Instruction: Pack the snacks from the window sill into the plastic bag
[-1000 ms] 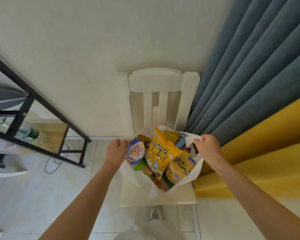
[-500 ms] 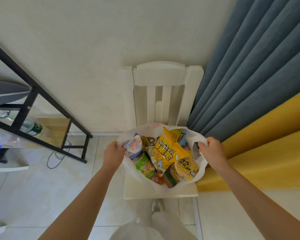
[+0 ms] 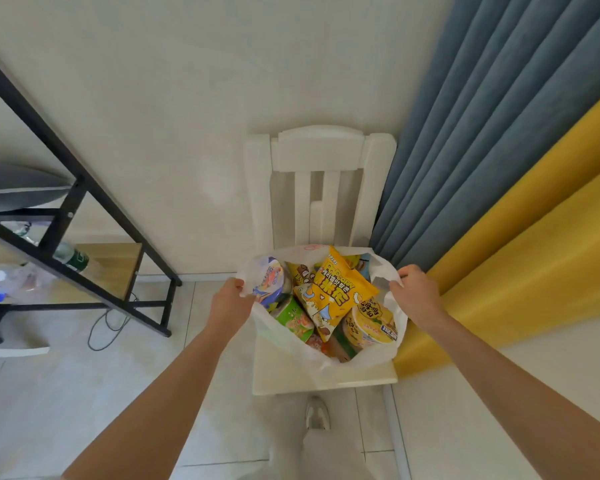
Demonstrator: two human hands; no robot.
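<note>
Head view: the plastic bag (image 3: 329,355) sits on the seat of a white chair (image 3: 321,381) against the wall, with a blue and yellow curtain (image 3: 499,188) to the right. The left hand (image 3: 230,304) has its grip curled round the bag's left rim, pinching the thin film; the right hand (image 3: 417,294) pinches the right rim the same way. Together they hold the mouth wide open. Inside lie the snacks: a yellow popcorn bag (image 3: 336,293) on top in the middle, a round cup (image 3: 270,279) at the left, a green packet (image 3: 293,318) below it, and a yellow noodle bowl (image 3: 373,322) at the right. The window sill cannot be seen, so the packing looks close to done, judging by the full bag.

To do this step well, both hands should lift evenly and draw the two rims together above the popcorn bag, so the tall packet does not tip out and the thin film does not tear under the load.

Compared with a second ago, the hands have moved wider apart, the mouth has spread, and the cup and green packet show more plainly
</note>
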